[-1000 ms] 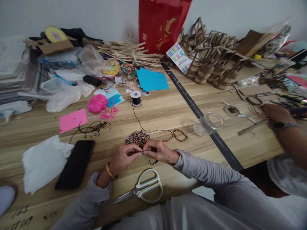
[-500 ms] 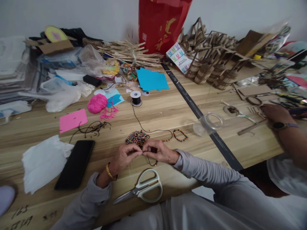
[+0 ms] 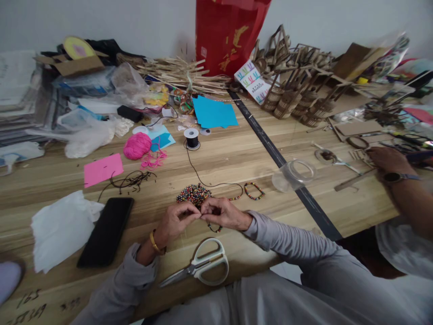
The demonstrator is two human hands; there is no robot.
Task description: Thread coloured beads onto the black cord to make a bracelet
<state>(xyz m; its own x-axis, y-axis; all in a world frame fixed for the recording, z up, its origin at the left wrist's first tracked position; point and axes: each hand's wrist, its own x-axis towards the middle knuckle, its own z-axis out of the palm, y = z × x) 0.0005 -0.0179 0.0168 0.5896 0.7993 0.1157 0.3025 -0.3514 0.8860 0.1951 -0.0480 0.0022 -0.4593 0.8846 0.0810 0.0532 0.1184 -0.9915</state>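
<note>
My left hand point(image 3: 178, 220) and my right hand point(image 3: 225, 213) meet at the fingertips, both pinched closed. A black beaded cord point(image 3: 214, 229) hangs below my right fingers, with a few beads on it; my right hand grips this cord. Whatever tiny thing is between my left fingertips is too small to make out. Just beyond my hands lies a pile of small multicoloured beads point(image 3: 193, 194). A finished-looking bead bracelet point(image 3: 254, 191) rests to the right. White-handled scissors point(image 3: 199, 265) lie in front of my hands. The spool of black cord point(image 3: 192, 138) stands farther back, its line running toward my right hand.
A black phone point(image 3: 106, 232) and white tissue point(image 3: 62, 230) lie at left, near a pink paper point(image 3: 103, 170) and pink yarn point(image 3: 137, 146). A clear tape roll point(image 3: 297, 174) sits at right. A co-worker's hand point(image 3: 389, 160) works at the far right. Bamboo baskets point(image 3: 287, 104) stand behind.
My hands keep the same pinch with barely any movement. The beaded cord end below my right hand has shifted slightly. The co-worker's hand has moved very little.
</note>
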